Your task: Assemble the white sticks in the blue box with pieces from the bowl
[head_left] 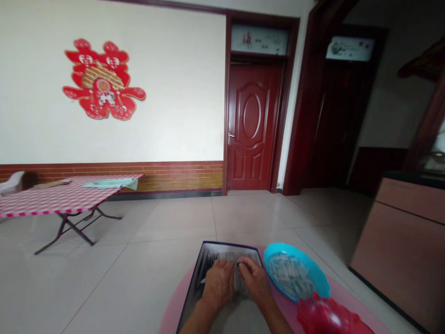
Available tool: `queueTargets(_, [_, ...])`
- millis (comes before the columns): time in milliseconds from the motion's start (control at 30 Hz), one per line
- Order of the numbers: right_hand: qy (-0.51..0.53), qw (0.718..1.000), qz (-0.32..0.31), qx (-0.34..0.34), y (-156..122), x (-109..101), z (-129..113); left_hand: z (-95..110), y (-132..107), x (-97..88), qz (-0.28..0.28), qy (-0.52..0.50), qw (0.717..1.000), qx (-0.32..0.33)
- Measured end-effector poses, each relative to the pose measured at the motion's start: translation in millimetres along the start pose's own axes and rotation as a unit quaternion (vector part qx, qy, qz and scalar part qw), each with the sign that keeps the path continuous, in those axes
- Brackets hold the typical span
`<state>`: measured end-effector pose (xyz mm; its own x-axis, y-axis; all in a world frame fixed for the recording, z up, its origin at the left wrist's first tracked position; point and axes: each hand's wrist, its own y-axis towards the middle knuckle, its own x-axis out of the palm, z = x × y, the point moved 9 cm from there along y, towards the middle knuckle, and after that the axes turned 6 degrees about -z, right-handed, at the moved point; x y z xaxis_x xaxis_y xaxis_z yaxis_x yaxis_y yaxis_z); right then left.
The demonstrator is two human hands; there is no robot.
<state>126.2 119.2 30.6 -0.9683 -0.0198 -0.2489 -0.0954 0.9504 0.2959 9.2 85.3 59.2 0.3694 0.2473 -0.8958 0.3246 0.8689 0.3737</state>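
Observation:
A shallow box (231, 243) with a dark blue rim stands in front of me. Slim translucent greyish pieces (227, 256) lie in rows in it, with slim dark pieces (208, 262) along its left side. Over the box, my left hand (219, 280) has its fingers curled inward; what they hold is hidden, though a pale tip sticks out at its left. Close beside it, my right hand (253, 278) pinches a small dark piece (238, 264) between thumb and fingers. Blur hides the details.
Right of the box, a blue basin (321, 278) holds many pale slim pieces. A shiny red bag or wrapper (327, 315) lies nearer me on the pink round table (174, 306). Further off are a checked folding table (52, 197), a brown cabinet (399, 232) and a red door (253, 125).

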Motion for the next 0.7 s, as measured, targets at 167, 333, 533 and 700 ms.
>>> queueTargets(167, [-0.021,1.0,0.001,-0.001,1,-1,-3,-1,1,1.5,-0.001,-0.004,1.0,0.003])
queueTargets(333, [-0.022,1.0,0.001,-0.007,-1,-2,-8,0,0,1.6,0.02,-0.025,0.999,0.019])
queueTargets(533, [-0.029,0.999,-0.004,-0.014,-2,-1,-14,0,-2,0.9,0.06,-0.033,0.997,0.03])
queueTargets(700, [0.003,1.0,-0.022,0.011,-1,3,-7,2,-5,-4.1,0.111,-0.023,0.992,0.049])
